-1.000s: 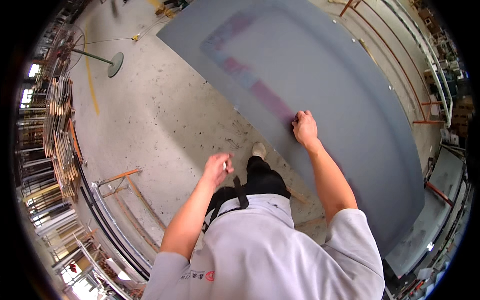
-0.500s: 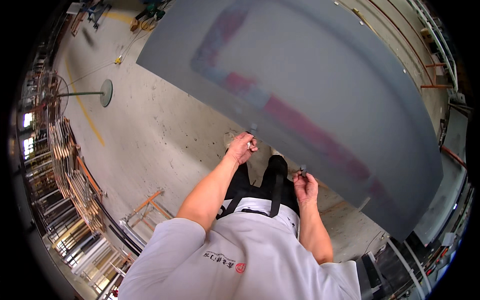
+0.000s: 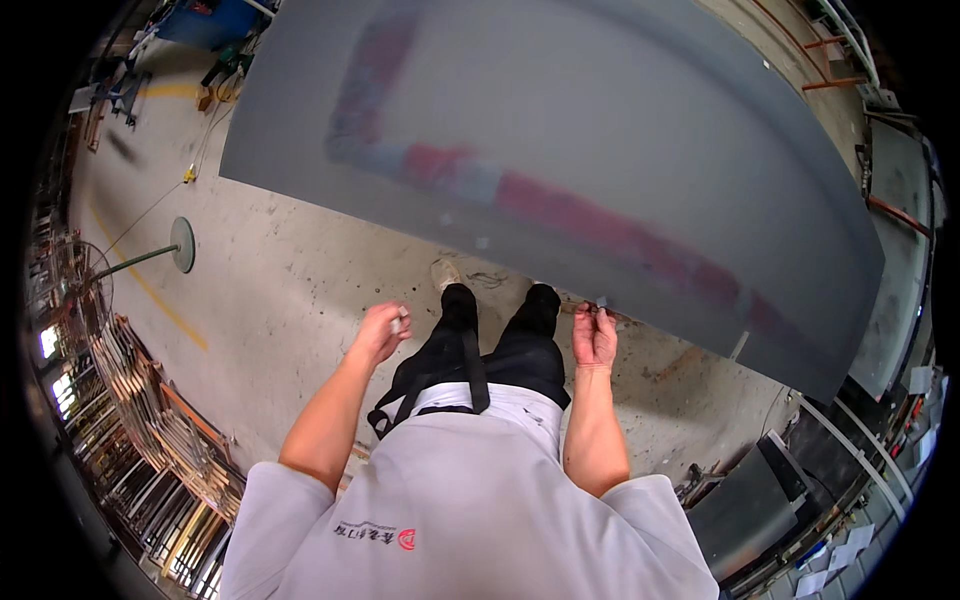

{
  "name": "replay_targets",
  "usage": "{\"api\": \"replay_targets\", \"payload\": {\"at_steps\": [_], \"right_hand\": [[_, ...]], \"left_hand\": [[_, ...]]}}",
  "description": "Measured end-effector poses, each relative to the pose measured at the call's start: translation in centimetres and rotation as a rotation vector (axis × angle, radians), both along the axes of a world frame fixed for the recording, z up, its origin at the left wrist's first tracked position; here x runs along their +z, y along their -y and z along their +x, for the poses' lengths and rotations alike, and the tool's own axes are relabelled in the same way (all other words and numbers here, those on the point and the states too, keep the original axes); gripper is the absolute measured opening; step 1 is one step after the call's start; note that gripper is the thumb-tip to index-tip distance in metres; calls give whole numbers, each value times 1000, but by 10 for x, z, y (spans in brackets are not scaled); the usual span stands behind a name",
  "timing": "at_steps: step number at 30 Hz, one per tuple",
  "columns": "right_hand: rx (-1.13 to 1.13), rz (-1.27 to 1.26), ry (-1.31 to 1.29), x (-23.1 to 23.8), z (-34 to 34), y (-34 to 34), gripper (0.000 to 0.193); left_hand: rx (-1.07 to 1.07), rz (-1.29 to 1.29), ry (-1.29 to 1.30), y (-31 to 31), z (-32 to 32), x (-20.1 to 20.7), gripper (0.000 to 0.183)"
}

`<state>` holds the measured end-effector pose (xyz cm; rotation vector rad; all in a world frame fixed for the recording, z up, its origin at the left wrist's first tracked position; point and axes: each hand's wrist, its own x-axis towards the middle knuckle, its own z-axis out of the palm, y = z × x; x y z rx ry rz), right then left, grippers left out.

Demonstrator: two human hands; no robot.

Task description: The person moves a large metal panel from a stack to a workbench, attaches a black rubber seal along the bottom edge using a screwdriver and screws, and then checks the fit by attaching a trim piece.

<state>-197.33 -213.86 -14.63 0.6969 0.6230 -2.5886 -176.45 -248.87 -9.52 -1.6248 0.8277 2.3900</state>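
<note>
A large dark grey panel (image 3: pixel 640 130) with reddish, smeared bands spans the view in front of me. My right hand (image 3: pixel 595 340) is at its near edge, fingertips pinched on a small grey piece (image 3: pixel 602 302) that touches the edge. Away from the panel, to the left above the floor, my left hand (image 3: pixel 382 332) is closed around a small whitish piece (image 3: pixel 397 324), whose kind I cannot make out. Small pale squares (image 3: pixel 482 243) lie on the panel's near margin, and a short light strip (image 3: pixel 740 346) crosses the edge farther right.
On the left stand a fan with a round green base (image 3: pixel 182 245) and racks of long bars (image 3: pixel 150 400). A cable with a yellow piece (image 3: pixel 190 173) trails over the concrete floor (image 3: pixel 290 270). More dark sheets (image 3: pixel 745 510) lean at the lower right.
My left hand has drawn away from the panel's edge toward the left, still closed. The right hand stays at the edge. The view has turned and shifted, so the panel appears less tilted.
</note>
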Motion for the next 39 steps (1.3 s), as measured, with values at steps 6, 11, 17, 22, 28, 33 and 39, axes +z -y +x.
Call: {"api": "replay_targets", "payload": {"at_steps": [6,11,17,22,28,33,39], "right_hand": [[40,-54,44,-13,2,4,30],[318,-172,325,-37,3,72,16],[379,-271,603,-26,3,187,30],[392,-544,532,-16,4,211,17],[651,-358,424,-39,2,237,15],[397,-475,478,-62,1,270,19],[305,-391,481,-47,5,274,21]], "left_hand": [[109,-77,150,7,83,28,3],[153,-51,125,-2,100,38,7],[238,6,-7,-15,76,75,11],[297,-2,-89,-13,99,83,14],[359,-46,-10,-1,133,74,14],[363,-74,19,11,142,76,13],[463,-43,-36,23,172,68,12]]}}
